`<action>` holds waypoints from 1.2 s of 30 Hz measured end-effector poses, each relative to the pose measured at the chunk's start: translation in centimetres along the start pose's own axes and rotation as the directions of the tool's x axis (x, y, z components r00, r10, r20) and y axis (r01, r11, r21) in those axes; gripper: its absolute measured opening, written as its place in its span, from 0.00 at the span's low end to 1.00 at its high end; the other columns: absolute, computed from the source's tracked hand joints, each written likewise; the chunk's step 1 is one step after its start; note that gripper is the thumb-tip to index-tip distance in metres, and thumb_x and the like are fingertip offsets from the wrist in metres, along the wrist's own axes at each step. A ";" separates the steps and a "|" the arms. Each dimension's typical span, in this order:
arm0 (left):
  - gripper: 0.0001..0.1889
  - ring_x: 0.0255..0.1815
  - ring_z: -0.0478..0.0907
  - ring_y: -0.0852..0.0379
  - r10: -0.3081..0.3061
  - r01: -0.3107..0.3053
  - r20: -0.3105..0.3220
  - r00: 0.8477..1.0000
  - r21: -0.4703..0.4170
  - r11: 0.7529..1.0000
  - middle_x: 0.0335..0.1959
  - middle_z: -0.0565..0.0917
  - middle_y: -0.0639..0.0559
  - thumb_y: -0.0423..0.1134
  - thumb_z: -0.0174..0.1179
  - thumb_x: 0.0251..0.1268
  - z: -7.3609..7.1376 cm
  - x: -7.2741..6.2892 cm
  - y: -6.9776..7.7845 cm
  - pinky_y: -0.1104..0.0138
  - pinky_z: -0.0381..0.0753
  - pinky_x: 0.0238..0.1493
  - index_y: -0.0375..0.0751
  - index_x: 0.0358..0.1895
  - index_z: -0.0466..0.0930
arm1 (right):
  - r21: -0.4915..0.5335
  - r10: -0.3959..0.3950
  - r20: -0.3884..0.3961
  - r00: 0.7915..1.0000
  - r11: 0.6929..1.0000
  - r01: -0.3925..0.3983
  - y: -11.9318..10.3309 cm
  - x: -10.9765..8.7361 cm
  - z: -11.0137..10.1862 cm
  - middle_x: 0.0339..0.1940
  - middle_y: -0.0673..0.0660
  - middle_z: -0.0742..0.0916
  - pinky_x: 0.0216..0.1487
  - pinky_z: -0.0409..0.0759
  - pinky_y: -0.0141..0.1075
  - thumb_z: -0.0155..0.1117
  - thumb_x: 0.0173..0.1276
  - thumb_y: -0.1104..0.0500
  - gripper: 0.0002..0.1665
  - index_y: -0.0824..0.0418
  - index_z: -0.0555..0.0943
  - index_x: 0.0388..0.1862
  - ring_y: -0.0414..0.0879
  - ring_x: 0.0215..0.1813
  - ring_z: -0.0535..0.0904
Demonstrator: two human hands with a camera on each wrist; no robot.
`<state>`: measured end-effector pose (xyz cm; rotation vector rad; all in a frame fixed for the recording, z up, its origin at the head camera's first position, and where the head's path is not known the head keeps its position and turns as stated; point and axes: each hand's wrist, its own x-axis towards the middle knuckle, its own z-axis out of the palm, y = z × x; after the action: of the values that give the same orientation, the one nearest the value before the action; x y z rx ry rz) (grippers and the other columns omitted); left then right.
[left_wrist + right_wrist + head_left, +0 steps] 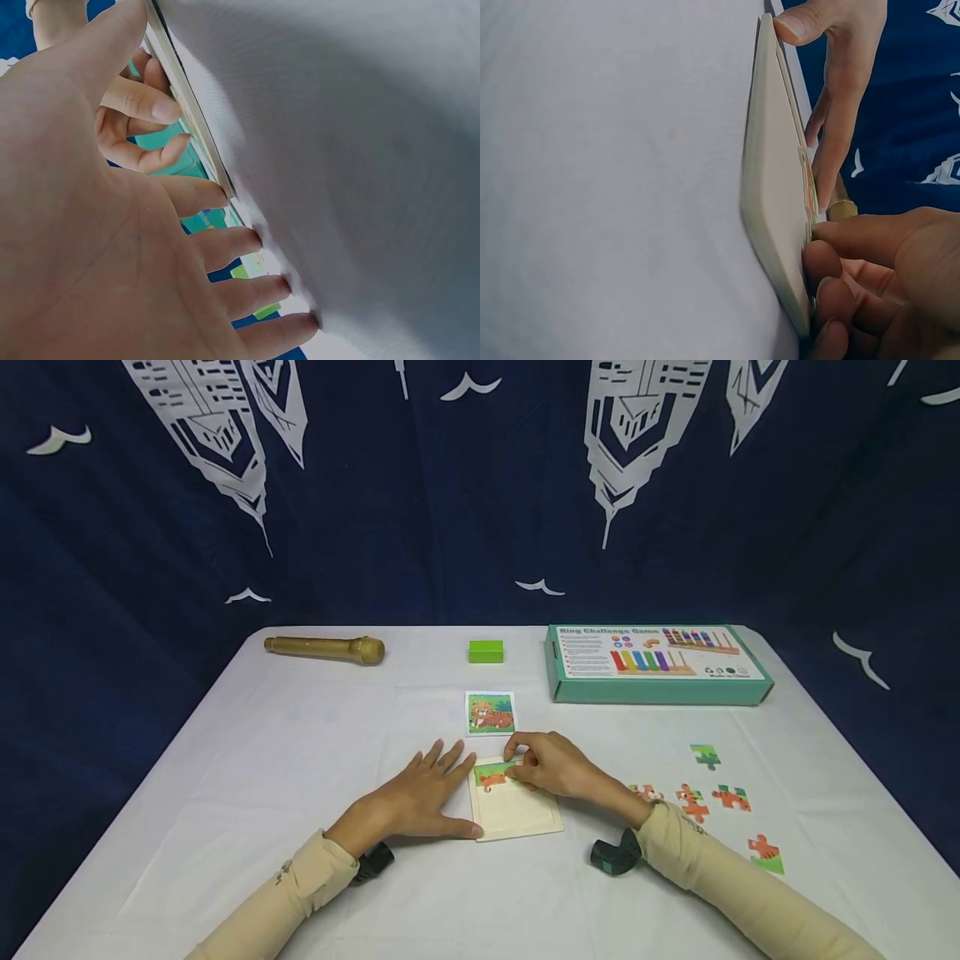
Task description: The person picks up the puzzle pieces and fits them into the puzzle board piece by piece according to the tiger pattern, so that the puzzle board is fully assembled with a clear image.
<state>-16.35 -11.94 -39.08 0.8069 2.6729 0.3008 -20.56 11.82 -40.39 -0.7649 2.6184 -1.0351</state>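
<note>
A shallow wooden puzzle tray (517, 814) lies on the white table, with jigsaw pieces (491, 778) showing green and an orange tiger part along its far side. My left hand (416, 802) is spread flat at the tray's left side, index fingertip and thumb against its edge. Over the far right corner, my right hand (558, 766) has its fingers curled and pinches a puzzle piece, mostly covered by the thumb and fingers. In the right wrist view, the right fingers (832, 300) sit right at the tray's rim. Just beyond the tray lies a tiger picture card (491, 714).
Several loose puzzle pieces (731, 798) lie to the right, some beside the right forearm. At the back are a gold microphone (322, 648), a green block (486, 652) and a Ring Challenge Game box (660, 692). A dark blue patterned curtain (480, 527) hangs behind the table.
</note>
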 end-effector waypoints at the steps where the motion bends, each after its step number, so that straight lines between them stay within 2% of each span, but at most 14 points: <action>1: 0.55 0.77 0.37 0.39 0.001 -0.001 0.000 1.000 -0.002 1.000 0.78 0.45 0.43 0.74 0.55 0.53 0.0 0.0 0.0 0.44 0.45 0.73 0.44 0.77 0.48 | -0.003 0.001 0.001 1.000 1.000 -0.001 0.0 0.0 0.0 0.11 0.47 0.75 0.18 0.57 0.27 0.66 0.64 0.61 0.05 0.58 0.80 0.38 0.36 0.15 0.66; 10: 0.55 0.77 0.37 0.39 0.000 0.000 -0.002 1.000 0.000 1.000 0.78 0.45 0.43 0.74 0.54 0.53 0.3 0.1 0.0 0.44 0.45 0.73 0.44 0.77 0.48 | -0.001 -0.018 0.016 1.000 1.000 0.018 0.0 -0.3 -0.2 0.12 0.46 0.74 0.18 0.57 0.27 0.66 0.64 0.59 0.04 0.58 0.82 0.37 0.36 0.16 0.64; 17: 0.55 0.77 0.37 0.40 -0.004 0.004 0.005 1.000 -0.004 1.000 0.78 0.44 0.44 0.75 0.54 0.53 0.3 0.1 0.0 0.44 0.45 0.73 0.44 0.77 0.48 | -0.020 -0.067 0.039 0.997 0.997 0.068 0.1 -0.7 -0.8 0.14 0.44 0.73 0.21 0.59 0.27 0.64 0.65 0.60 0.10 0.61 0.85 0.43 0.35 0.19 0.64; 25: 0.55 0.77 0.37 0.40 -0.006 0.006 0.003 1.000 -0.001 1.000 0.78 0.44 0.44 0.74 0.55 0.53 0.3 0.1 0.0 0.45 0.45 0.73 0.45 0.77 0.47 | 0.025 -0.091 0.052 0.994 0.996 0.090 0.3 -1.2 -1.3 0.19 0.46 0.75 0.25 0.64 0.28 0.61 0.65 0.64 0.14 0.62 0.83 0.48 0.37 0.23 0.68; 36: 0.55 0.77 0.37 0.40 -0.007 0.007 -0.001 1.000 0.003 1.000 0.78 0.44 0.44 0.74 0.55 0.53 0.2 0.1 0.0 0.45 0.45 0.73 0.45 0.77 0.47 | 0.062 -0.123 0.066 0.990 0.991 0.118 0.6 -1.3 -1.4 0.18 0.46 0.75 0.23 0.61 0.26 0.60 0.64 0.68 0.11 0.59 0.85 0.41 0.36 0.22 0.65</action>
<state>-16.37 -11.91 -39.25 0.7989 2.6772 0.2959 -20.22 13.75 -39.78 -0.9382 2.4988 -1.0909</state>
